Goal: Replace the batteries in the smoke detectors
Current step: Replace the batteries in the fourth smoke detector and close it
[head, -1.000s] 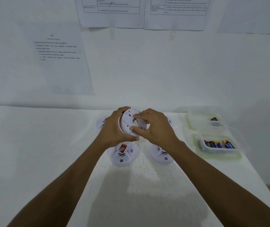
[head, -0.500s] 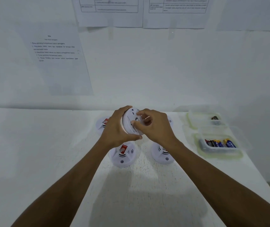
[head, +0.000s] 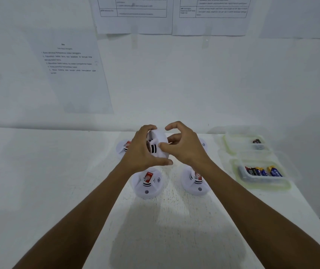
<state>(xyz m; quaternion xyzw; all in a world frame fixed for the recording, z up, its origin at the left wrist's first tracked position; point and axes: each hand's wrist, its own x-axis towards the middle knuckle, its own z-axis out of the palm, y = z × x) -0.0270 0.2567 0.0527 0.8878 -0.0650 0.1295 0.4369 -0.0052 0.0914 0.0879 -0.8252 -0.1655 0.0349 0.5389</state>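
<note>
The left hand point(head: 141, 150) grips the held smoke detector point(head: 158, 146), fingers curled over its top edge and thumb hooked under its lower edge. It is lifted clear of the white table point(head: 38, 181), above the middle of the far half. It is a round white plastic disc tilted up on its edge, with a short row of black vent slots showing on the raised centre between the two hands.

The right hand point(head: 186, 148) is just beside it on the right. Its thumb tip rests against the detector's face and its fingers are arched, the index finger lifted off the casing. Whether the other fingers grasp the back of the casing cannot be told.

Four more white detectors lie flat on the table around the hands:
- the near-left detector point(head: 147, 184), with a red label and black slots
- the near-right detector point(head: 195, 184), partly under the right wrist
- the far-left detector point(head: 124, 147), mostly behind the left hand
- the far-right detector point(head: 202, 144), barely visible

To the right stand two clear containers. The near container point(head: 238, 183) holds a row of batteries point(head: 262, 171); the far container point(head: 231, 144) holds a single dark battery point(head: 256, 141). Printed sheets point(head: 73, 74) hang on the wall behind.
</note>
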